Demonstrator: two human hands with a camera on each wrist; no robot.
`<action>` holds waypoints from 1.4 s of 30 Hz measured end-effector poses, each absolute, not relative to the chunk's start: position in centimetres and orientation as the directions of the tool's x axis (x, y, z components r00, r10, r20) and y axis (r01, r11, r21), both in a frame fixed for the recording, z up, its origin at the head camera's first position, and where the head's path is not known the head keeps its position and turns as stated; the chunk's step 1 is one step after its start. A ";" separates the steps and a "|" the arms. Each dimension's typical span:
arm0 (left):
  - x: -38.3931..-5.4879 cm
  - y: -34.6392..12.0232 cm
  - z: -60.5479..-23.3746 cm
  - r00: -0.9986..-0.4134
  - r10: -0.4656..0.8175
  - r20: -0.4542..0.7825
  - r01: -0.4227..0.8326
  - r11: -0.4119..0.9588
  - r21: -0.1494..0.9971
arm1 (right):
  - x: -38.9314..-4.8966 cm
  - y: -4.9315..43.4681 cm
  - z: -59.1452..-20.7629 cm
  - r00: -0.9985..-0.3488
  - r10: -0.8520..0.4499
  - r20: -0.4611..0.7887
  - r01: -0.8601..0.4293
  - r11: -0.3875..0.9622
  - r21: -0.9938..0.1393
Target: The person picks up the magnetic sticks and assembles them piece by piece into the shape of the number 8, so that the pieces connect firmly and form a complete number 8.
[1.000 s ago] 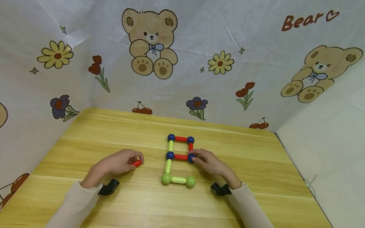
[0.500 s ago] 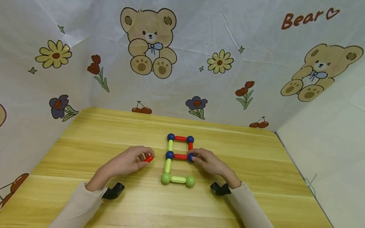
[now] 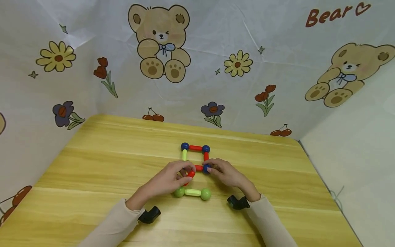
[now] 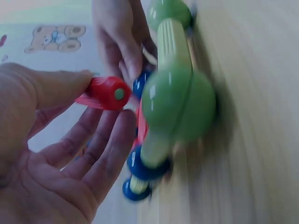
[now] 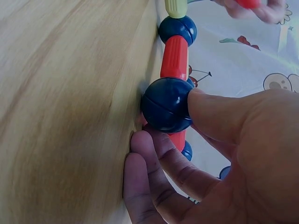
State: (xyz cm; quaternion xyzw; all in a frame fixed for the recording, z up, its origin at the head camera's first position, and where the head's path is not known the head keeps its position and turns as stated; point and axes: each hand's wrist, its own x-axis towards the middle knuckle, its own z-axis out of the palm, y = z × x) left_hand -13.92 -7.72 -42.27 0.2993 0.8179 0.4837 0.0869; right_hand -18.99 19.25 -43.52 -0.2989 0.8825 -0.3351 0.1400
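Note:
My left hand pinches a loose red magnetic rod between thumb and fingers, above the left side of a frame of rods and balls. In the head view it covers the frame's middle left ball and the rod below it. My right hand pinches the blue ball at the middle right corner with thumb and fingers. Blue balls and red rods, with a yellow-green rod on the left, form the upper square. Below, a yellow-green rod links two green balls, the right one with its upper side free.
The frame lies flat on a wooden table. Behind it hangs a pale cloth printed with bears and flowers. Each wrist carries a black camera, such as the left one.
My left hand has moved right, carrying the red rod from beside the frame to above it. My right hand stays at the blue ball. The head view has shifted slightly.

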 end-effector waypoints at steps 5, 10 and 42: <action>-13.7 -5.2 -42.7 -0.877 0.453 0.158 0.334 0.340 0.879 | -19.1 19.2 -43.5 -0.780 -0.625 -0.043 -0.435 0.589 -0.681; -13.1 -3.1 -43.6 -0.931 0.336 0.142 0.254 0.318 0.913 | -19.0 19.2 -43.5 -0.774 -0.632 -0.032 -0.447 0.580 -0.681; -12.9 -1.5 -45.1 -0.917 0.355 0.184 0.300 0.305 0.904 | -18.9 19.4 -43.4 -0.771 -0.636 -0.037 -0.444 0.578 -0.685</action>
